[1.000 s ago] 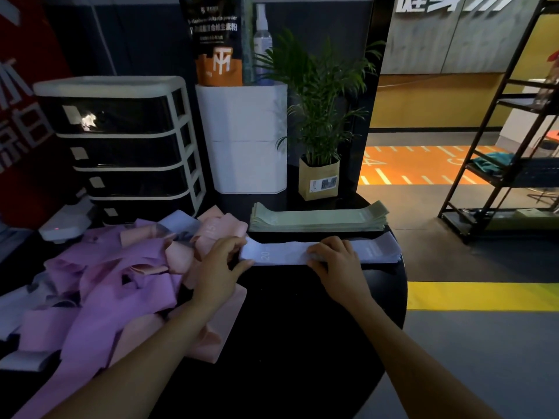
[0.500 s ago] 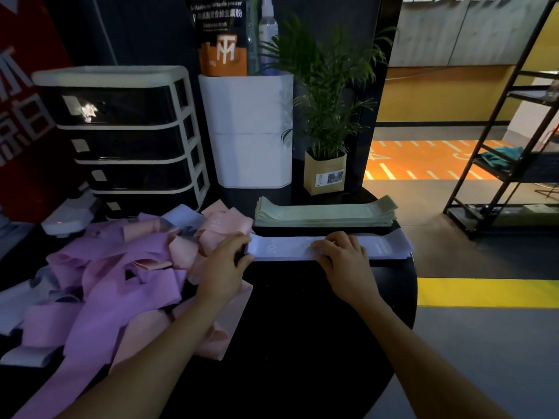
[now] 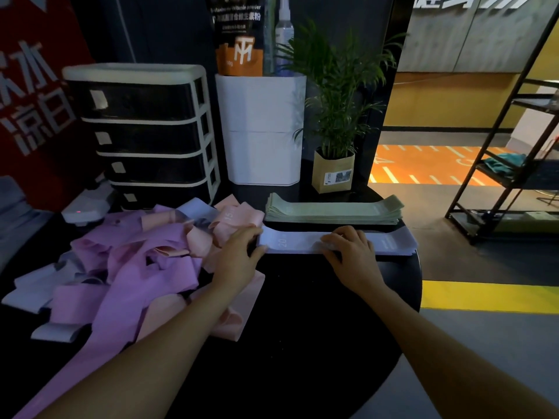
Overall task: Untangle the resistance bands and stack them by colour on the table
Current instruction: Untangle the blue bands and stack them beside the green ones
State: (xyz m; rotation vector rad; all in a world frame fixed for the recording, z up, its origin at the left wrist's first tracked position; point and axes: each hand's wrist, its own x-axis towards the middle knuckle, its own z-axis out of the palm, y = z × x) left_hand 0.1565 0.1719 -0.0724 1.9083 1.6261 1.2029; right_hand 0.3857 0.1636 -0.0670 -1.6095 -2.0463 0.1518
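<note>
Head view, looking down at a round black table (image 3: 302, 343). A pale lavender band (image 3: 302, 241) marked "20" lies flat across the far side of the table, and both hands are on it. The left hand (image 3: 239, 258) pinches the band's left end, thumb below and fingers curled over the edge. The right hand (image 3: 352, 255) rests near the band's middle with fingers bent, pressing it down; whether the thumb hooks under the near edge cannot be told. The band's right end reaches past the right hand to the table's rim.

Just beyond the hands, a neat stack of green bands (image 3: 332, 210) lies parallel to the lavender one, close but apart from it. To the left of the left hand sits the tangled pile (image 3: 136, 261) of purple, pink and lavender bands, not yet sorted.

The step in hand looks like smoothing and squaring this lavender band to start its own colour pile. To do it well, the left pinch should hold the end steady while the right hand slides outward to flatten the band, keeping it parallel to the green stack and fully on the table.

Behind stand a drawer unit (image 3: 145, 131), a white container (image 3: 263, 128) and a potted plant (image 3: 334, 116).
</note>
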